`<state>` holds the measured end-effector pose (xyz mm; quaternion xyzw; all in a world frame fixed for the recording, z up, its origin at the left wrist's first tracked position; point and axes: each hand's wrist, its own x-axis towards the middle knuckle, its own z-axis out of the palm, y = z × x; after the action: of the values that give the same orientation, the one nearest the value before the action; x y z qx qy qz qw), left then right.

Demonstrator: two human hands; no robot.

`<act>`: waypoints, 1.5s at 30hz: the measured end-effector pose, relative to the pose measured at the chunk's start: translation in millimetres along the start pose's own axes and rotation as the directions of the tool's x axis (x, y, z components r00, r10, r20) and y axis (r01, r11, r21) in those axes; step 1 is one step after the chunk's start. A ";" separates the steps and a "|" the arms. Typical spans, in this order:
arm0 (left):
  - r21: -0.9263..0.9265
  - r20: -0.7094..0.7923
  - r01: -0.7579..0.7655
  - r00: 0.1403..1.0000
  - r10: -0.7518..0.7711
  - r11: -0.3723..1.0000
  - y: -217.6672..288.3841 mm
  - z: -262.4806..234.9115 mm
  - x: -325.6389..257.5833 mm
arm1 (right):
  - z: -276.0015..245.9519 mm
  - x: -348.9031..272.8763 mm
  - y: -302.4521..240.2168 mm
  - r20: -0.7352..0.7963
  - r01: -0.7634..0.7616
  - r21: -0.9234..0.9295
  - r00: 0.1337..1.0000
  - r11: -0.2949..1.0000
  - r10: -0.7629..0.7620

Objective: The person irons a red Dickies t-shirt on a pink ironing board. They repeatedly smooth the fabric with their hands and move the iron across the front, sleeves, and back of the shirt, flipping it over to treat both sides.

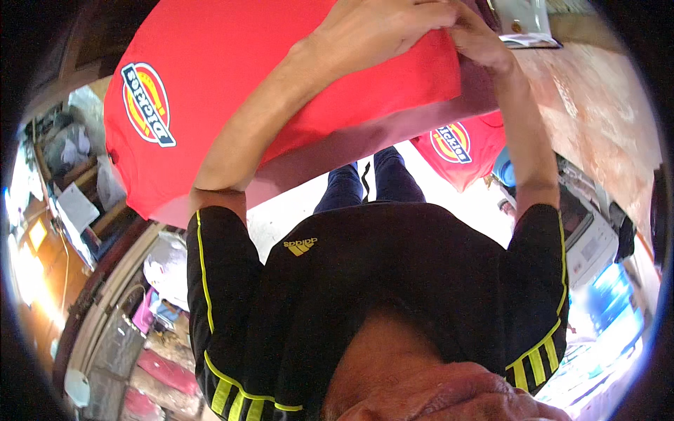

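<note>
A large red cloth (232,42), which looks like a T-shirt, lies spread over a dark reddish table (365,126). A round yellow, white and dark emblem (147,105) shows near its left end. My left hand (372,31) lies over the right part of the cloth, its fingers bent toward the right. My right hand (484,45) comes in from the right, and its fingers meet those of the left. Both hands look closed at the upper edge of the picture, where the fingertips and anything between them are hidden.
Another red cloth (460,151) with a similar emblem hangs below the table's right side. A clear box-like item (523,24) stands at the upper right. To the right are a white appliance (593,238) and a blue water bottle (614,298). Plastic bags (165,270) and shelving stand left.
</note>
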<state>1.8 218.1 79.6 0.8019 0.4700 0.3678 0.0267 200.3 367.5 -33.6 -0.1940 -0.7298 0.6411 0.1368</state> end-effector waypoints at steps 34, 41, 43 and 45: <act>0.485 -0.217 0.597 0.790 -0.573 0.640 -4.3 -18.7 -143.1 | -12.3 -36.5 4.7 0.541 0.089 -0.462 0.817 0.882 0.201; 0.352 0.054 0.481 0.846 -0.531 0.803 57.6 37.0 -92.1 | -5.0 -2.4 -85.7 -0.105 -0.102 -0.347 0.992 0.932 0.070; 0.221 0.092 0.435 0.882 -0.463 0.873 78.8 58.2 -85.6 | 5.8 45.8 -84.4 -0.214 0.135 -0.454 0.943 0.881 -0.255; 0.238 0.101 0.397 0.898 -0.429 0.886 85.1 77.9 -88.1 | -1.1 108.9 -81.3 -0.184 0.228 -0.582 0.898 0.780 -0.400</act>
<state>86.9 126.2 6.2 0.7067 0.6634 0.2399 0.0544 95.5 410.1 41.6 -0.1931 -0.8749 0.3366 0.2897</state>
